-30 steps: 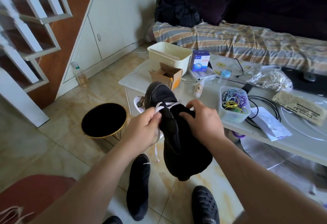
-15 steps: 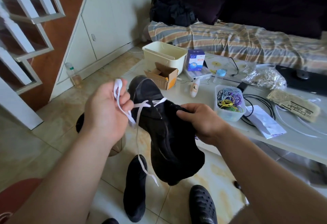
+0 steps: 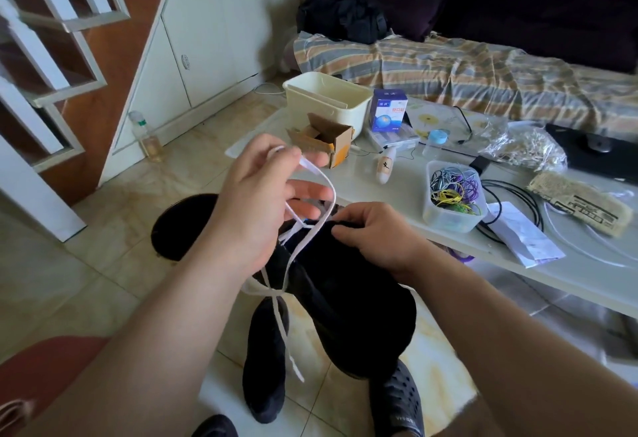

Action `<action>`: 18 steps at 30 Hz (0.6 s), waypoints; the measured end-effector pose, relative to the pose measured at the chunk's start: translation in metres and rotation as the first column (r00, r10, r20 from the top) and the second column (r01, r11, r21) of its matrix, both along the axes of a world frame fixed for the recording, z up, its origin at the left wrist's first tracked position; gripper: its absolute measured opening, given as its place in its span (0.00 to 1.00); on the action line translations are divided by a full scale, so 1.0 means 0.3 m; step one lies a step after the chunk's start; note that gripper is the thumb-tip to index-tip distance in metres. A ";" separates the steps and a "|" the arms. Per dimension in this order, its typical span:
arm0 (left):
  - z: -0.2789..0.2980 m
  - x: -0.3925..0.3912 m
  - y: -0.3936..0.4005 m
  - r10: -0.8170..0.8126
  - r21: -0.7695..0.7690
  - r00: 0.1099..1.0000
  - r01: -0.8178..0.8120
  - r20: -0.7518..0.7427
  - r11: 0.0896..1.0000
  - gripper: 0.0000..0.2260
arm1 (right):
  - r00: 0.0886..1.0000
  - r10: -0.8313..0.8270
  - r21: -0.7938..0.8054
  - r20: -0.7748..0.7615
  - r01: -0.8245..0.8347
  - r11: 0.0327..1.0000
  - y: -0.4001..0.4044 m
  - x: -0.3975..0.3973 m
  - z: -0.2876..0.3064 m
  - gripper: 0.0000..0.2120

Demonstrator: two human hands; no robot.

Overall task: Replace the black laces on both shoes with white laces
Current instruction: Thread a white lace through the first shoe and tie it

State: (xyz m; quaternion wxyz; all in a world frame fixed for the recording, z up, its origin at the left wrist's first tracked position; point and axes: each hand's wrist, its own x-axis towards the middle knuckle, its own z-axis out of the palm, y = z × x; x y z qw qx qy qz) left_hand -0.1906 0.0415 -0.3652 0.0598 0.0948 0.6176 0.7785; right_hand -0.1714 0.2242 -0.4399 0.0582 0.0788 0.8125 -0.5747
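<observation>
Tiled floor point(image 3: 103, 264), two black shoes: left hand point(image 3: 257, 202) pinches one white lace point(image 3: 312, 229), right hand point(image 3: 376, 234) grips held shoe point(image 3: 352, 302), other shoe point(image 3: 264, 367) lies below.

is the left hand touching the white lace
Touching: the head view shows the left hand pinching the flat white lace, which loops down to the black fabric shoe.

Both hands on a raised black shoe point(image 3: 348, 298), left hand point(image 3: 262, 202) pinching white lace point(image 3: 310, 233), right hand point(image 3: 376, 236) gripping its upper.

held shoe point(image 3: 348, 298) toe hid by hands | sandal point(image 3: 397, 405) cut off btm | box point(image 3: 387, 110) text unreadable
</observation>
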 end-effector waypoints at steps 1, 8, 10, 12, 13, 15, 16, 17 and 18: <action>-0.013 -0.006 0.000 0.006 -0.039 1.000 -0.005 0.006 0.999 0.09 | 1.000 0.003 0.006 -0.021 -0.003 1.000 0.002 0.000 0.002 0.04; -0.104 -0.019 -0.028 -0.057 -0.603 0.997 0.011 -0.057 0.797 0.08 | 0.975 0.175 0.263 -0.140 -0.134 0.956 0.002 0.024 0.044 0.16; -0.104 -0.018 -0.025 -0.075 -0.712 0.989 -0.036 -0.124 0.701 0.06 | 0.972 0.185 0.351 -0.143 -0.125 0.928 0.000 0.024 0.040 0.13; -0.101 -0.017 -0.019 -0.063 -0.740 0.991 -0.046 -0.118 0.671 0.09 | 0.976 0.186 0.423 -0.113 -0.122 0.898 0.006 0.019 0.034 0.12; -0.096 -0.016 -0.014 -0.052 -0.654 0.997 0.001 -0.059 0.757 0.10 | 0.979 0.179 0.430 -0.098 -0.121 0.895 0.012 0.016 0.029 0.13; -0.055 -0.013 -0.009 -0.112 -0.217 0.985 0.138 0.130 0.966 0.06 | 0.987 0.139 0.409 -0.082 -0.094 0.908 0.027 0.007 0.016 0.13; -0.024 -0.005 -0.011 -0.187 0.028 0.964 0.185 0.189 0.982 0.06 | 0.990 0.115 0.391 -0.077 -0.076 0.917 0.034 0.003 0.012 0.11; 0.009 0.007 -0.016 -0.250 0.189 0.946 0.212 0.206 0.959 0.07 | 0.993 0.093 0.367 -0.070 -0.061 0.928 0.039 -0.001 0.007 0.08; 0.027 0.011 -0.026 -0.274 0.277 0.941 0.215 0.197 0.937 0.11 | 0.995 0.072 0.333 -0.065 -0.046 0.942 0.044 -0.004 0.003 0.06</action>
